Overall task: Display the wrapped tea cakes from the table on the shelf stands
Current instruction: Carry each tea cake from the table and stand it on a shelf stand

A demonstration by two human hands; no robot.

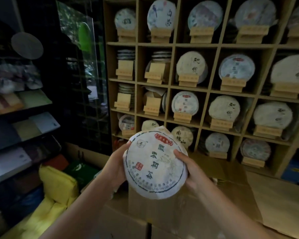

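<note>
Carrying a wrapped tea cake to the shelf, not yet placed.

The shelf [173,44] is mostly filled; four empty stands [124,69] sit in its left columns, so the next move is probably a lift to seat it upright there. The tea cake [154,164] is held face-up, gripped at its edges by left hand [117,167] and right hand [191,171].

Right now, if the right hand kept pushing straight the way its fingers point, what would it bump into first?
Its thumb already touches it: the right hand grips the tea cake, fingers curled round its edge. Past the cake, in that same line, lies the left hand, though depth is uncertain.
</note>
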